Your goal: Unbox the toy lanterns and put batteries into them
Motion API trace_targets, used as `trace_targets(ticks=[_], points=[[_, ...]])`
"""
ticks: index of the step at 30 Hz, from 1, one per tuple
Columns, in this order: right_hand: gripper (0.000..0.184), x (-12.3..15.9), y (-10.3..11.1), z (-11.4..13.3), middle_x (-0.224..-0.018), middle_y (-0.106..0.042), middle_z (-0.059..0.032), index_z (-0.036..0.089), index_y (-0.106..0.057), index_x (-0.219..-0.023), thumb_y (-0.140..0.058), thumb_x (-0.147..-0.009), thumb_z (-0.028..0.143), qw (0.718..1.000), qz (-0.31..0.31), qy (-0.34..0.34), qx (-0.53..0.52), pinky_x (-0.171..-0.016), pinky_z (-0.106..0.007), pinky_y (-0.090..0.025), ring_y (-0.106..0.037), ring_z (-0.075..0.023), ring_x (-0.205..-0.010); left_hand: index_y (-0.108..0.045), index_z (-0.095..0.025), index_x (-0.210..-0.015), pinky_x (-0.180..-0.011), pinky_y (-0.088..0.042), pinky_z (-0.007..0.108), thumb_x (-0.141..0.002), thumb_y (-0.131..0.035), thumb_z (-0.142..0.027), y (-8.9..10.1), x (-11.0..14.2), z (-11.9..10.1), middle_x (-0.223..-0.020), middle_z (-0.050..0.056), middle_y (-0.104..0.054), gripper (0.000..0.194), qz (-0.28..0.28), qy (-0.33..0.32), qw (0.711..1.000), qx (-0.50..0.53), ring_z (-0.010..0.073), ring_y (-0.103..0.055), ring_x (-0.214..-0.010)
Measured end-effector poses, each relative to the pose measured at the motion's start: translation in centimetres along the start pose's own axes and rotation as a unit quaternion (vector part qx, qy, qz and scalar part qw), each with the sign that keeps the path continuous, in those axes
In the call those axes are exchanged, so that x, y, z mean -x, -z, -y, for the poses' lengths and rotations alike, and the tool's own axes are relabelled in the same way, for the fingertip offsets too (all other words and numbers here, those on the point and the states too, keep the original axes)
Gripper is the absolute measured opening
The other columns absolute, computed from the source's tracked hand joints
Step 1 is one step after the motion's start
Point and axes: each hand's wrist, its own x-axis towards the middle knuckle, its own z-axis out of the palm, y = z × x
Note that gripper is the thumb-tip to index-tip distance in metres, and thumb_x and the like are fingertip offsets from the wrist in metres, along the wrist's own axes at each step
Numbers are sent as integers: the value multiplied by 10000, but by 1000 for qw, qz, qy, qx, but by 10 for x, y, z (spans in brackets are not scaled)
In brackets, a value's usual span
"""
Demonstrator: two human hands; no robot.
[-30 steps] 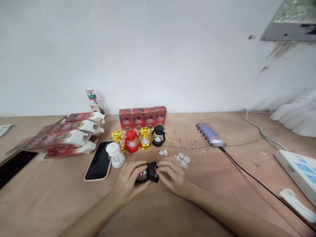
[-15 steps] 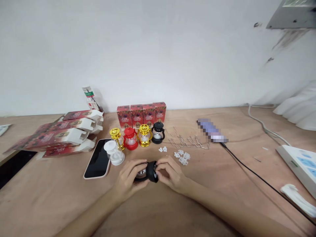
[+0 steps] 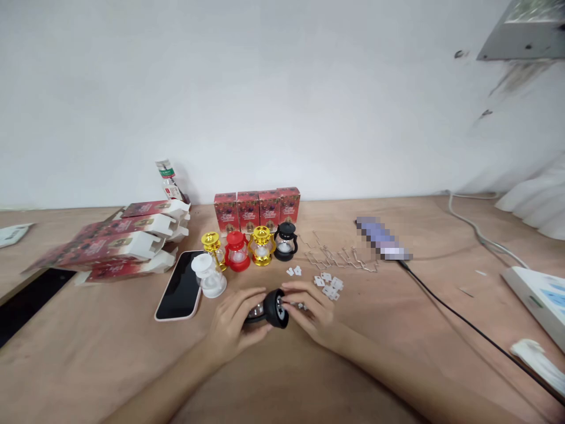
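My left hand (image 3: 233,321) is closed around a small black lantern (image 3: 274,308), which lies on its side in the air or just on the table, its base turned to the right. The open underside of that base shows a pale inner face. My right hand (image 3: 312,312) has its thumb and index finger pinched together at this underside; whatever they hold is too small to make out. Beyond the hands stand a white lantern (image 3: 209,275), a red lantern (image 3: 237,252), two gold lanterns (image 3: 262,246) and another black lantern (image 3: 286,242).
Red printed boxes (image 3: 248,212) stand in a row behind the lanterns. Flattened boxes (image 3: 119,244) are piled left, beside a phone (image 3: 179,285). Bent metal wires (image 3: 339,258) and small white pieces (image 3: 329,285) lie to the right, near a second phone (image 3: 380,238) with a black cable.
The lantern's base has turned more toward me, showing more of its underside. My right fingers have drawn slightly back from it. The whole view has shifted a little.
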Motion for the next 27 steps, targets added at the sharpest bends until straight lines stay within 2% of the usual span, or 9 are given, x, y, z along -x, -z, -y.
trace_targets(ticks=[8, 16, 27], points=[[78, -1, -2, 0, -933, -676, -126, 172, -596, -884, -520, -882, 153, 1000, -4, 1, -9, -742, -243, -567, -680, -154, -857, -536, -154, -1103, -759, -554, 293, -835, -592, -285, -2, -1, 0, -1007, 128, -673, 304, -11, -4, 1000, -1, 197, -666, -915], [67, 6, -7, -2, -923, -692, -120, 183, -580, -834, -534, -859, 142, 1000, -15, 14, 5, -647, -215, -562, -689, -143, -783, -526, -180, -1119, -740, -558, 285, -824, -590, -280, -2, -2, -1, -973, 101, -684, 318, -8, -4, 1000, -3, 193, -679, -882], [81, 5, -5, -1, -926, -698, -127, 171, -591, -862, -518, -865, 137, 1000, 2, 2, 7, -703, -233, -567, -692, -155, -824, -524, -159, -1093, -730, -567, 276, -827, -587, -282, 0, -2, -3, -963, 110, -691, 300, 4, 0, 1000, -16, 193, -684, -873]])
